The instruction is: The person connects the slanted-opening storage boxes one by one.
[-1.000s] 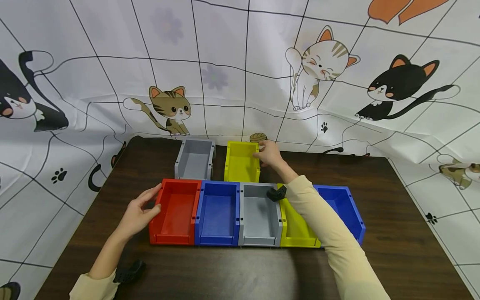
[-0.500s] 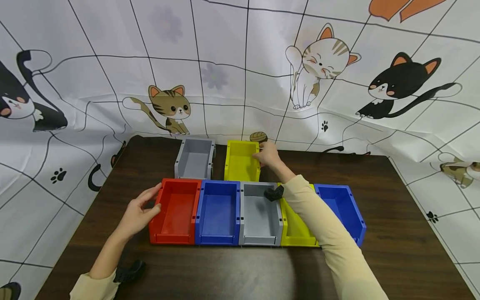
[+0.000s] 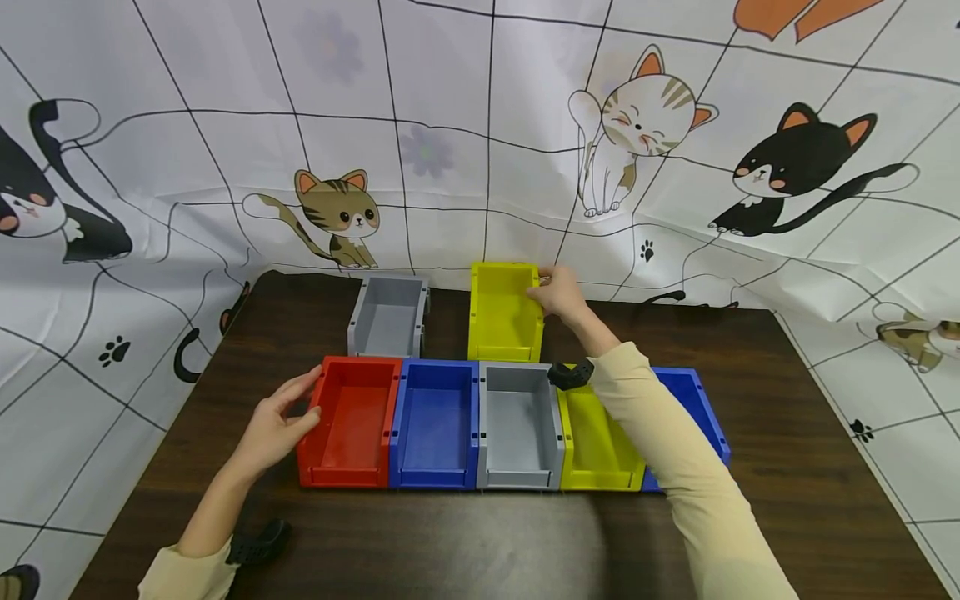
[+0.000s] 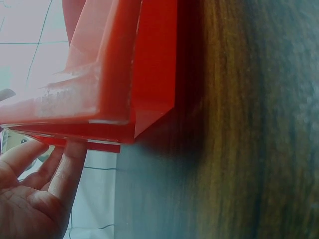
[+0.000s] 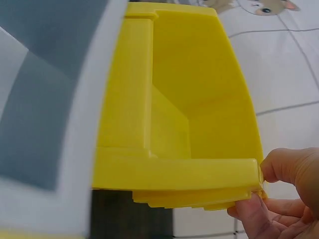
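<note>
At the back of the dark wooden table, my right hand (image 3: 564, 295) pinches the right wall of a yellow storage bin (image 3: 504, 312). In the right wrist view the thumb lies on that wall's rim and the fingers are under its outer side, at the far corner of the yellow bin (image 5: 209, 89). My left hand (image 3: 276, 427) rests its extended fingers and thumb along the left side of a red bin (image 3: 354, 421). The left wrist view has those fingers (image 4: 70, 169) nearly straight against the red wall (image 4: 112, 64), not wrapped round it.
Right of the red bin, a blue bin (image 3: 435, 425), a grey bin (image 3: 521, 429), a yellow bin (image 3: 596, 437) and another blue bin (image 3: 686, 400) stand side by side. My right forearm crosses the last two. Behind the row sits a grey bin (image 3: 388, 317); a cat-print curtain (image 3: 450, 167) hangs beyond.
The back yellow bin has shifted right and up in the head view with my right hand, widening the gap to the back grey bin. My left hand stays at the red bin.
</note>
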Motion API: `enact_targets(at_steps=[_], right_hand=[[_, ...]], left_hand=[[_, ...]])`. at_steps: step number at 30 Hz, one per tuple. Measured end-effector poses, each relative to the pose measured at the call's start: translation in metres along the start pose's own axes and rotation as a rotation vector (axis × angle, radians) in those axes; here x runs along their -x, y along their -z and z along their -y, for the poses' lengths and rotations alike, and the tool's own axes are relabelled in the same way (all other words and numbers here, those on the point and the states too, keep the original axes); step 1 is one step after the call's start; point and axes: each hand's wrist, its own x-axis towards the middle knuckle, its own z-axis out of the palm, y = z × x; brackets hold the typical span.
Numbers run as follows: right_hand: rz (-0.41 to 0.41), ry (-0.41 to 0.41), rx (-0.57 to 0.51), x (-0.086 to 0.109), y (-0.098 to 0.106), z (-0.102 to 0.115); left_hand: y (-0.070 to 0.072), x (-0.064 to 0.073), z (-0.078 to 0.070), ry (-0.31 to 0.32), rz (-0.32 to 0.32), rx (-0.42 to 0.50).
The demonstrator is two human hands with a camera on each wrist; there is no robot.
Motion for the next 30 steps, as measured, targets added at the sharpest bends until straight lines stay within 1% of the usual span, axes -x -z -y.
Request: enact_targets(at_steps=[7, 13, 17, 22, 27, 30], right_hand=[[-0.029, -0.005, 0.002, 0.009, 0.033, 0.0], [-0.097, -0.023, 0.026, 0.016, 0.063, -0.003], [-0.129, -0.041, 0.054, 0.025, 0.083, -0.006], [-0.13, -0.061, 0.071, 0.039, 0.11, -0.013], [-0.132, -0.067, 0.073, 0.052, 0.132, -0.022], [-0.145, -0.072, 0.102, 0.061, 0.145, -0.026]], left_hand=[[-0.001, 0.0, 0.0, -0.007, 0.004, -0.004], [-0.001, 0.0, 0.0, -0.009, 0.004, 0.002], [-0.001, 0.0, 0.0, -0.018, 0.002, 0.014], [-0.001, 0.0, 0.0, -0.02, 0.004, 0.027], [-0.001, 0.0, -0.001, -0.009, 0.006, 0.026], [-0.001, 0.0, -0.003, -0.001, 0.007, 0.021]])
